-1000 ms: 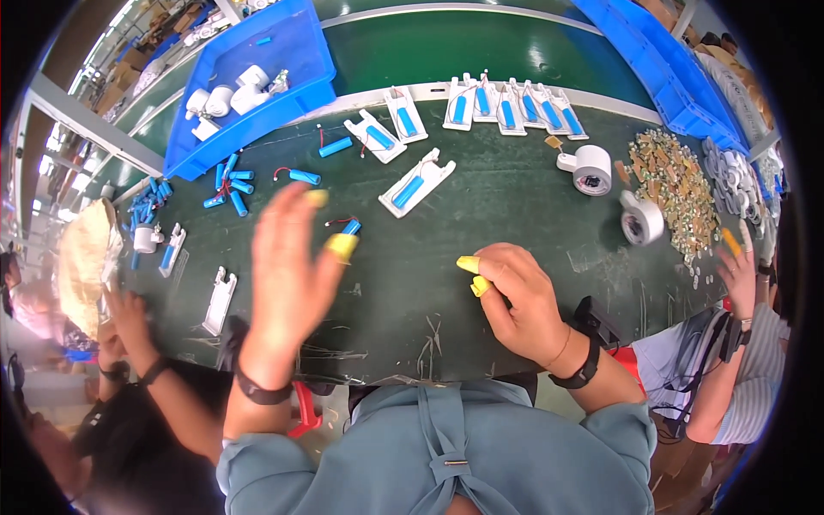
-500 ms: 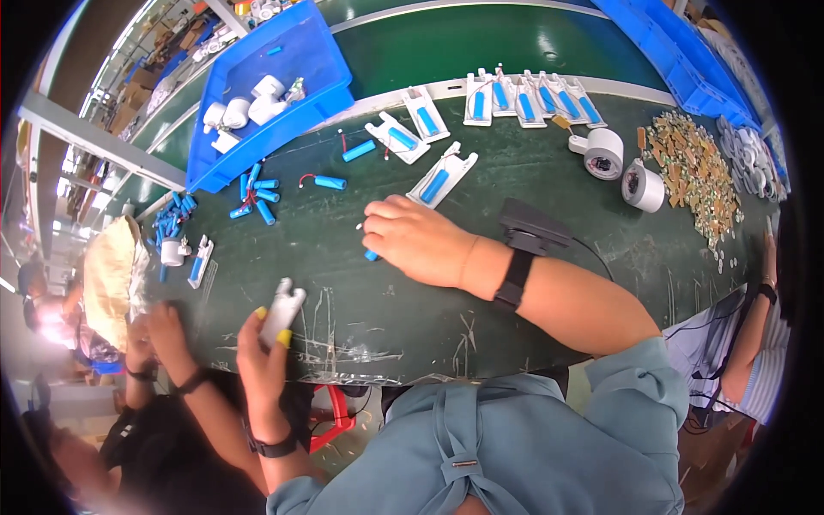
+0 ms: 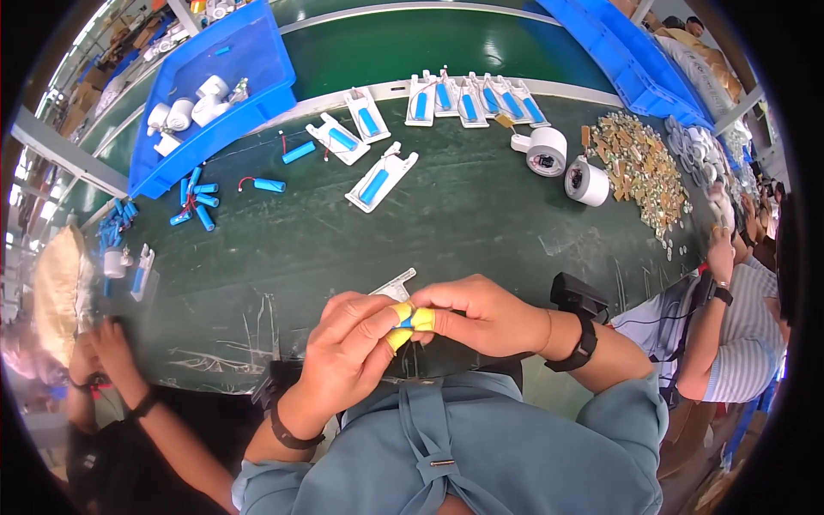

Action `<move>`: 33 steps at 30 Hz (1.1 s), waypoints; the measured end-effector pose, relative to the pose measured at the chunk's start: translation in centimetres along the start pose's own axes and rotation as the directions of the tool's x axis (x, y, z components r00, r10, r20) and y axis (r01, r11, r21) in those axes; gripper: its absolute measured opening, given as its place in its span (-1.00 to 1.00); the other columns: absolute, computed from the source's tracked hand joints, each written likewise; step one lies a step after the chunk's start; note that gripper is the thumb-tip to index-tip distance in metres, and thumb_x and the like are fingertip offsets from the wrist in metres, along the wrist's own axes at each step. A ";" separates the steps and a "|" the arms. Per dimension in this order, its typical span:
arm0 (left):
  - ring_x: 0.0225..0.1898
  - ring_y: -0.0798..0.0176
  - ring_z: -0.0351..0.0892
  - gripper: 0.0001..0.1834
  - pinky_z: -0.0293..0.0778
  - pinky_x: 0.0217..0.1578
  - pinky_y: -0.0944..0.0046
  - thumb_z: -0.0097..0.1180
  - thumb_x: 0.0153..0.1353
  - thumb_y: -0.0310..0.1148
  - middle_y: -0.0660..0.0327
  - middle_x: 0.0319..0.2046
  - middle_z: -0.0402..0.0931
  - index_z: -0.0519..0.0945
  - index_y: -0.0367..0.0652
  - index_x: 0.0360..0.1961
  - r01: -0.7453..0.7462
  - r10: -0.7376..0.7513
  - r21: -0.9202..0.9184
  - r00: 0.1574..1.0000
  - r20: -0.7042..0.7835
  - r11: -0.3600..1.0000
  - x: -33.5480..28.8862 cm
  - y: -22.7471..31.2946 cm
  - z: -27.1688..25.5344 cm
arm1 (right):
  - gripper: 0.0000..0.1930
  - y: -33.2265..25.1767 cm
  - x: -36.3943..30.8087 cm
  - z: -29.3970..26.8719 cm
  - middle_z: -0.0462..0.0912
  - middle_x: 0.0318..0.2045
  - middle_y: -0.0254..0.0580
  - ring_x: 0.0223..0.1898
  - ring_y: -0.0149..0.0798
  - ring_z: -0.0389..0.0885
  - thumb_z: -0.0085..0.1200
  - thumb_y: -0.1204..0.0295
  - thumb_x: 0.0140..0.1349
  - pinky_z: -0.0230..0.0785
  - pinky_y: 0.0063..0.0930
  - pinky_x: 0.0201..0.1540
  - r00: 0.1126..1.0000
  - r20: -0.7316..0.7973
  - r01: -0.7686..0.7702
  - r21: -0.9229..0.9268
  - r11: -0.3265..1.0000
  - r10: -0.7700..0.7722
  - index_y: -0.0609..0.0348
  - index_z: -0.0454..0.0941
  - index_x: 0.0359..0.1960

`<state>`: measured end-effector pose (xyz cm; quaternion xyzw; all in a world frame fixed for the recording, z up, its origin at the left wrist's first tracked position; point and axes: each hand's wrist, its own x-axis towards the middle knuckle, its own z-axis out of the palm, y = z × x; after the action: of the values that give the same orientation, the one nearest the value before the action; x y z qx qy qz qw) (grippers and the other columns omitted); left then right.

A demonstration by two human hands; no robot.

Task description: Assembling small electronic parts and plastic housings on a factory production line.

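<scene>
Close to the table's front edge, my left hand and my right hand meet with fingertips pinched together. Yellow covers sit on some of the fingertips. My left hand grips a white plastic housing, whose far end sticks out beyond the fingers. A bit of a blue cylindrical battery shows between the fingertips, with my right fingers pressed on it; how far it sits inside the housing is hidden. Ahead on the table lies a white housing with a blue battery in it.
Several battery-fitted housings line the far edge. Loose blue batteries lie left, below a blue bin of white parts. Two white round units stand beside a heap of small circuit boards. Co-workers' arms show at both sides.
My right hand has come back from mid-table with the blue battery. My left hand has moved right with the housing, and both now meet in front of me. The view has shifted right.
</scene>
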<state>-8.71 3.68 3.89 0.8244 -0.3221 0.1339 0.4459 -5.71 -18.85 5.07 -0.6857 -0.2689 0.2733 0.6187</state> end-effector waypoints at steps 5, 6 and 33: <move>-0.32 0.12 0.57 -0.63 0.52 -0.33 0.24 0.27 -0.02 -0.67 0.07 -0.25 0.59 0.56 -0.27 -0.13 0.159 -0.156 -0.127 0.987 0.038 0.979 -0.1 0.3 -0.2 | -0.70 0.4 -0.8 0.1 0.58 -0.48 -0.23 -0.43 -0.22 0.58 0.16 0.44 0.18 0.43 -0.35 -0.31 0.963 -0.095 0.180 -0.476 0.861 -0.254 0.20 0.50 -0.05; -0.31 0.17 0.57 -0.64 0.52 -0.34 0.28 0.27 0.00 -0.68 0.07 -0.25 0.59 0.55 -0.30 -0.12 0.186 -0.178 -0.150 0.982 0.067 0.971 -0.5 0.3 -0.4 | -0.66 0.5 -0.8 0.1 0.55 -0.52 -0.23 -0.48 -0.16 0.54 0.23 0.45 0.09 0.40 -0.31 -0.35 0.921 -0.057 0.258 -0.653 0.712 -0.386 0.17 0.51 -0.07; -0.08 -0.03 0.47 -0.26 0.25 0.00 0.04 0.38 -0.13 -0.48 0.08 -0.11 0.55 0.33 -0.24 0.13 0.279 -0.306 0.271 0.950 0.062 0.921 -3.9 -2.4 -1.4 | -0.80 3.6 3.6 2.4 0.48 -0.39 -0.25 -0.28 -0.22 0.48 0.17 0.49 -0.04 0.34 -0.34 -0.05 0.888 0.099 0.281 -0.890 0.360 -0.450 0.21 0.57 -0.32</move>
<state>-10.04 7.35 1.11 0.9200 -0.1977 0.0640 0.3323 -4.75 -14.94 1.14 -0.8467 -0.4655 -0.1089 0.2336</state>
